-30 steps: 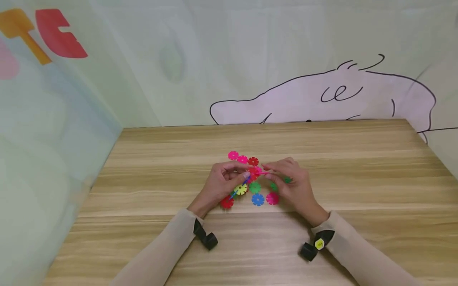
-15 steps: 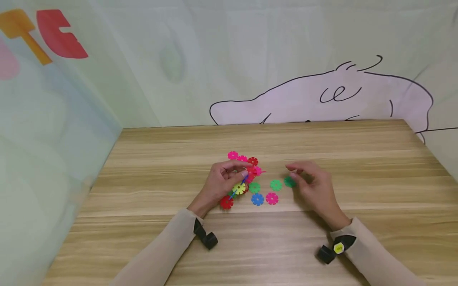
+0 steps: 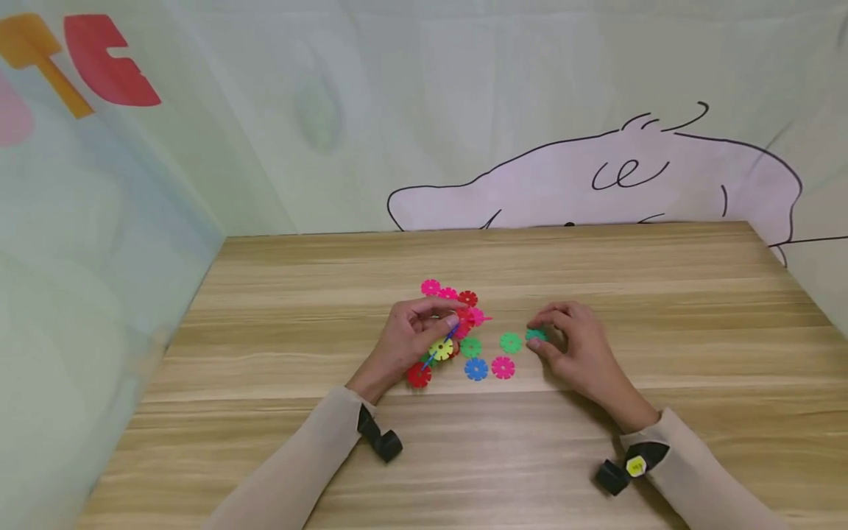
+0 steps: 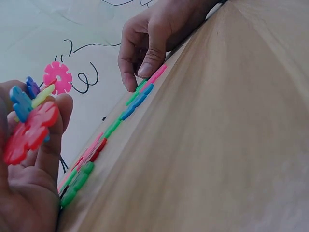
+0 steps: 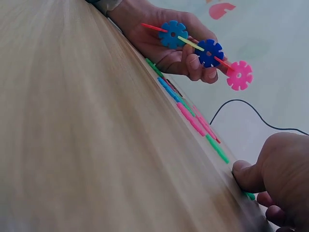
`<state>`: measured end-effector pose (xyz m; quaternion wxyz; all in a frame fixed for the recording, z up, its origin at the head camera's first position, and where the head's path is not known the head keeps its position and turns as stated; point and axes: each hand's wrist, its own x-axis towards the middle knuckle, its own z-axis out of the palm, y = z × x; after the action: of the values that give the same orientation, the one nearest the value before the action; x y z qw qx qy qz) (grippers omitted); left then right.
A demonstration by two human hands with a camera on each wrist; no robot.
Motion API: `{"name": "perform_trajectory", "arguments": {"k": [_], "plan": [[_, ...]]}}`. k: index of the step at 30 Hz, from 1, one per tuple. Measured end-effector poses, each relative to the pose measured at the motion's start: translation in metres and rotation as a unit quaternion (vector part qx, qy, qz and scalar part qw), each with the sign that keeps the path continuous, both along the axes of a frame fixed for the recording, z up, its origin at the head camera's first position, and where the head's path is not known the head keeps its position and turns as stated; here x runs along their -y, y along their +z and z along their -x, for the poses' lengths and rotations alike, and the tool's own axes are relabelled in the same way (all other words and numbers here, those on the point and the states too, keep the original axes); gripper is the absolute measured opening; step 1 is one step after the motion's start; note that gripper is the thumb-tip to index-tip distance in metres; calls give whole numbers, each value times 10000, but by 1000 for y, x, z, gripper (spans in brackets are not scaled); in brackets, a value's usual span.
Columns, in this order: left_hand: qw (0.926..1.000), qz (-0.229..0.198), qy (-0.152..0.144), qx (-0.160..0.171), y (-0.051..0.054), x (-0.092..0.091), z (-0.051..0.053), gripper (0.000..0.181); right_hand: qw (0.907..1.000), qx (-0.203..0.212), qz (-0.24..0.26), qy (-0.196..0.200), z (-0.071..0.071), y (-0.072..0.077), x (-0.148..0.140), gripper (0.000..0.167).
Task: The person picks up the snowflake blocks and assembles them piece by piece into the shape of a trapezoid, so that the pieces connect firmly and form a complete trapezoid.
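Note:
My left hand (image 3: pixel 407 340) grips a chain of slotted plastic flower discs (image 5: pixel 209 54), raised above the table. Red, light blue, yellow, dark blue and pink discs are interlocked at angles in it. Over to the right, my right hand (image 3: pixel 584 355) has its thumb and fingers curled round the edges of a green disc (image 3: pixel 535 334), which lies at the table surface. Just left of that sit a second green disc (image 3: pixel 511 343) and a pink disc (image 3: pixel 503 368). A blue disc (image 3: pixel 475 369) and another green disc (image 3: pixel 470 347) lie nearer the chain.
Pink discs (image 3: pixel 430 287) and a dark red disc (image 3: pixel 467 299) lie beyond the left hand on the wooden table (image 3: pixel 318 456). More discs sit partly hidden beneath that hand. A printed cloth backdrop (image 3: pixel 265 132) rises behind the table and along its left side.
My right hand has left the chain, moved right, and closed its fingers round the outermost green disc. The left hand keeps the chain nearly in place.

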<state>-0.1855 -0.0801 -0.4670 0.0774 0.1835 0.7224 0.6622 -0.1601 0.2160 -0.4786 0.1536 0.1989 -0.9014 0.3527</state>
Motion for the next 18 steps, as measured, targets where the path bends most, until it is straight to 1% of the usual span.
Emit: {"name": "perform_trajectory", "arguments": {"k": [3, 7, 11, 15, 18], "plan": [[10000, -8, -2, 22, 1, 0, 0, 27, 10000, -32, 21, -13, 0, 1, 0, 20], [10000, 3, -3, 20, 3, 0, -1, 27, 10000, -43, 15, -48, 1, 2, 0, 28], [10000, 72, 26, -4, 2, 0, -1, 26, 9999, 1, 118, 55, 1, 2, 1, 36], [9999, 118, 34, -18, 1, 1, 0, 26, 9987, 12, 465, 231, 0, 2, 0, 38], [9999, 110, 23, 7, 1, 1, 0, 26, 9965, 159, 789, 236, -1, 2, 0, 36]]}}
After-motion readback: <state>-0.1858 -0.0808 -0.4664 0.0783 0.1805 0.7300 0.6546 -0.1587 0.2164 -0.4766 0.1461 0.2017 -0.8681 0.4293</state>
